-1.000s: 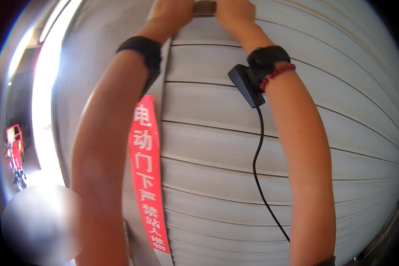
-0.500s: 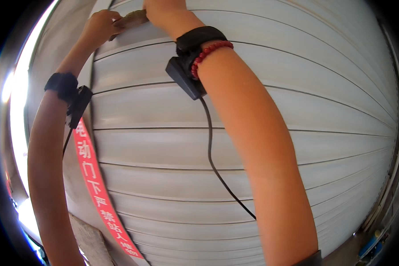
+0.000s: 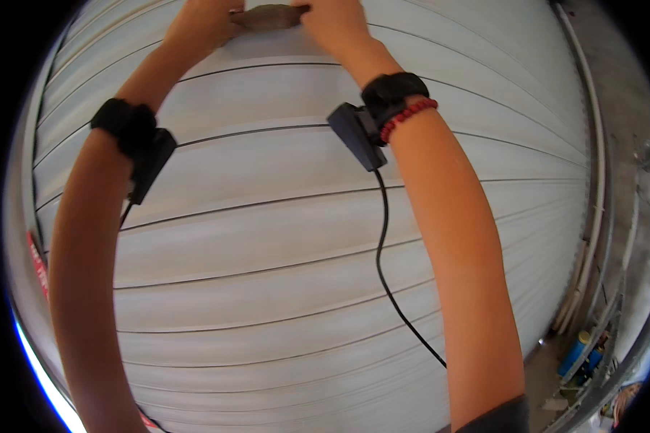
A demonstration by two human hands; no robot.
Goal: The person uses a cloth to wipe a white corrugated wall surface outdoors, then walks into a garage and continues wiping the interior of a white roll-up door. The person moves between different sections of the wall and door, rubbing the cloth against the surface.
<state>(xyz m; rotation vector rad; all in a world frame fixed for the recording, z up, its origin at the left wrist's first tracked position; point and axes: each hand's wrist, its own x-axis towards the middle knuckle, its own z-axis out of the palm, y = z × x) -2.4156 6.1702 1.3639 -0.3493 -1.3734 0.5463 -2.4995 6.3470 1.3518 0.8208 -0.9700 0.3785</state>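
Note:
A grey-brown folded cloth (image 3: 271,18) spans the gap between my hands at the top of the picture, in front of the white slatted shutter door (image 3: 267,238). Its left end is gripped by my left hand (image 3: 201,27), with the fingers closed round it. At the other end, my right hand (image 3: 337,27) pinches the cloth. Both arms are raised high, and the top edge cuts off part of each hand. Whether the cloth presses on the slats cannot be made out.
Each wrist carries a black strap with a dark box, and a black cable (image 3: 384,245) hangs from the right one. At the right run a pale pipe (image 3: 592,130) and metal rails. Low on that side stands a blue bottle (image 3: 575,353). A red strip (image 3: 37,263) shows at far left.
My view has swung to the right, so the red strip slid toward the left rim. Both hands, still holding the cloth, have shifted from the shutter's left edge to farther along the slats.

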